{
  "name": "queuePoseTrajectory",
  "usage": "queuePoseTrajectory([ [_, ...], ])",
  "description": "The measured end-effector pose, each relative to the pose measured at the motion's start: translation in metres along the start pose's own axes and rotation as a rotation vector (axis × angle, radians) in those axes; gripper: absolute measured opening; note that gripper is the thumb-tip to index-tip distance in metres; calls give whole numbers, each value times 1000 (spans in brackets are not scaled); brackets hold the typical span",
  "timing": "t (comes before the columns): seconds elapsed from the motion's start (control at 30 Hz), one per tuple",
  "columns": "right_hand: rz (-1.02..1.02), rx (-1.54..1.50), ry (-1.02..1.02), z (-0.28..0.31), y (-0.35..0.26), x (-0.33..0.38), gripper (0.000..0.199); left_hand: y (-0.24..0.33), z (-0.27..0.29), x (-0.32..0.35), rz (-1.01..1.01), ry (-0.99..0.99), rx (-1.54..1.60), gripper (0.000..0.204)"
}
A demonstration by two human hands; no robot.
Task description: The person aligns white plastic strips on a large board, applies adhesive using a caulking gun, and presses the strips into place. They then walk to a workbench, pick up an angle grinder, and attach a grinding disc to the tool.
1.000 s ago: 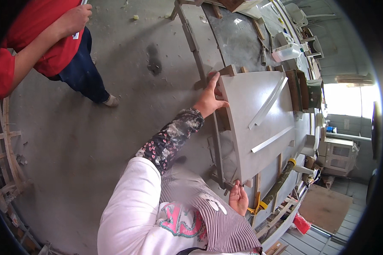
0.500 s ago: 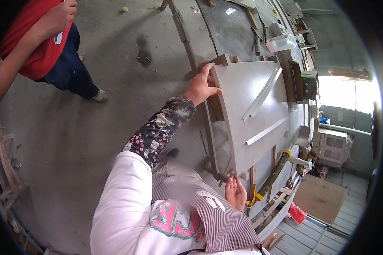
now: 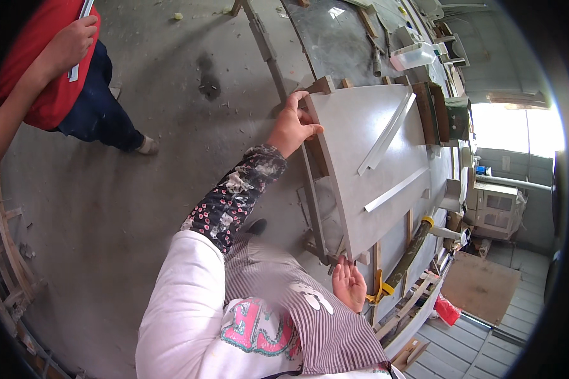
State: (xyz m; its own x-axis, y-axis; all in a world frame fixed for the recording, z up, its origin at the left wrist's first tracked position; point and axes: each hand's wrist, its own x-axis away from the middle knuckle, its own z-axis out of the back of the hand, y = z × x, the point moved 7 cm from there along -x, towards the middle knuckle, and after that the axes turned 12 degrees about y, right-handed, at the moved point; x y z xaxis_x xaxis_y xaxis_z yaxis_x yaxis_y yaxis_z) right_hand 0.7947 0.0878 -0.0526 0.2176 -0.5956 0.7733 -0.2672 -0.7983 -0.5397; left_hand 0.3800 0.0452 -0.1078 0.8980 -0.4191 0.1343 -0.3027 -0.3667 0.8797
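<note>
A smooth pale-grey panel (image 3: pixel 367 132) with a slightly curved near edge lies raised on wooden blocks over a workbench. My left hand (image 3: pixel 291 128) grips that edge near its far-left corner, thumb toward the top face and fingers round the side. Palm up, my right hand (image 3: pixel 349 284) is at the panel's near corner; its fingers are stretched out, the tips at or just under the edge. A white angled strip (image 3: pixel 389 134) and a shorter white strip (image 3: pixel 395 189) rest on the panel.
At upper left a person in red (image 3: pixel 50 63) holds thin white strips. Along the bench are a plastic bottle (image 3: pixel 414 57), a box-like brown block (image 3: pixel 432 114) and a clamp with yellow ends (image 3: pixel 411 252). A wooden frame (image 3: pixel 9 252) stands at far left.
The view has shifted slightly. Both hands stay at the same places on the panel. The person in red has raised the strips a little.
</note>
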Motion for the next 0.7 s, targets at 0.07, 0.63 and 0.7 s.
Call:
queuePoseTrajectory([
  [0.07,3,14,54,6,4,-3,39,3,1,0,-31,14,-18,75],
  [0.63,102,128,-58,-10,10,11,42,-13,-4,10,120,80,156,60],
  [0.7,102,128,-67,-12,12,12,42,-22,-8,17,209,79,203,46],
])
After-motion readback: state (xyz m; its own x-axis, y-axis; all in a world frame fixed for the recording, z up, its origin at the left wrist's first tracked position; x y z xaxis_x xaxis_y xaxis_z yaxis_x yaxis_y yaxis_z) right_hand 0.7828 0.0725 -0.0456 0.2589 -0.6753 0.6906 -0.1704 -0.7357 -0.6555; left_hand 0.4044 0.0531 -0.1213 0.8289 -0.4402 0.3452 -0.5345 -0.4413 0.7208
